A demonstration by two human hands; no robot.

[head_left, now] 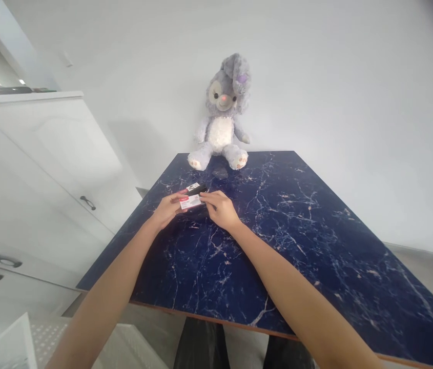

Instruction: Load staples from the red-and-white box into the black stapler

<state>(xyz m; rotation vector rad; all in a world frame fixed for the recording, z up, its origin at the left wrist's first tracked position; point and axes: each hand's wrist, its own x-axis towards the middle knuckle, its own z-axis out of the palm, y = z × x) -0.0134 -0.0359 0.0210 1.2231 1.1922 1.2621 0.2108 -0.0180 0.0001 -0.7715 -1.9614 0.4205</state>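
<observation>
Both my hands meet over the dark blue marbled table [285, 241]. My left hand [169, 209] and my right hand [220, 207] are each closed on an end of a small white box with a red label [190, 201], held just above the tabletop. Right behind the box a black stapler-like object [196, 189] with a white tag lies on the table or is partly held; I cannot tell which. A grey plush bunny [223, 115] sits upright at the table's far edge against the wall, well beyond my hands.
A white cabinet [43, 169] with dark handles stands close along the table's left side. A plain white wall runs behind and to the right. A white perforated object [12, 343] sits low at the bottom left, near my knees.
</observation>
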